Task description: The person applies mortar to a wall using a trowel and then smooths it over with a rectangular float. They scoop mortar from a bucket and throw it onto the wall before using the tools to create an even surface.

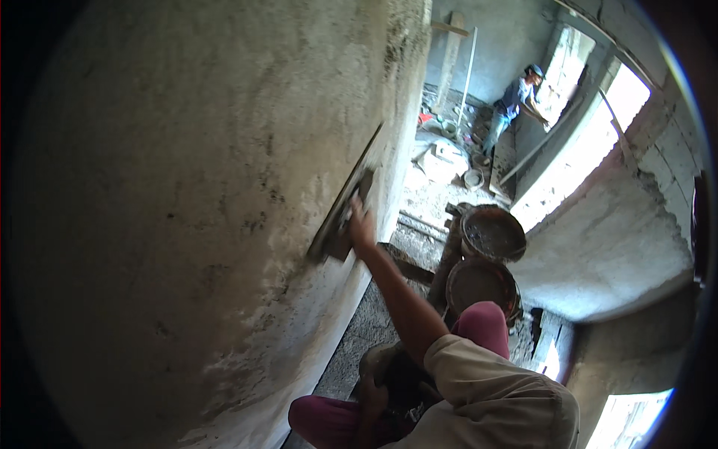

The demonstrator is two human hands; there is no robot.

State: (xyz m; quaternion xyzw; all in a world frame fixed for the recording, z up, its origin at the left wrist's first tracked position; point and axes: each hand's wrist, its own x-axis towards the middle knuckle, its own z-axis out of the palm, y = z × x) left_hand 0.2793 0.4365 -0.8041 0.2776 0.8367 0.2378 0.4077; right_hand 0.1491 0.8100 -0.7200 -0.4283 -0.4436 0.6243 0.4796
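Closest to the head camera, pale shirt sleeve (501, 382), with pink-purple trousers (482, 325) beside the right elbow. Reaching forward from there, bare right hand (363, 228) wrapped round the grip of a long plastering float (338, 224), held slanting at the wall (187, 187); blurred at the lower end, so impossible to confirm contact along its whole length. Nearer the body, low beside a knee, left hand (372, 395) in deep shadow: cannot tell its spread or anything in its grasp. Left of the right hand, broad grey coating, seemingly spread and largely levelled. Apparently left to even out: dark pitted marks (258, 222) beside the float, pale streaky patches (232, 364) lower down, a rougher strip (396, 45) well above. Right of the right hand, two round pails (450, 288) with grey material inside, perhaps for more coating. Well beyond, a co-worker (510, 108) by a bright window opening (572, 63).
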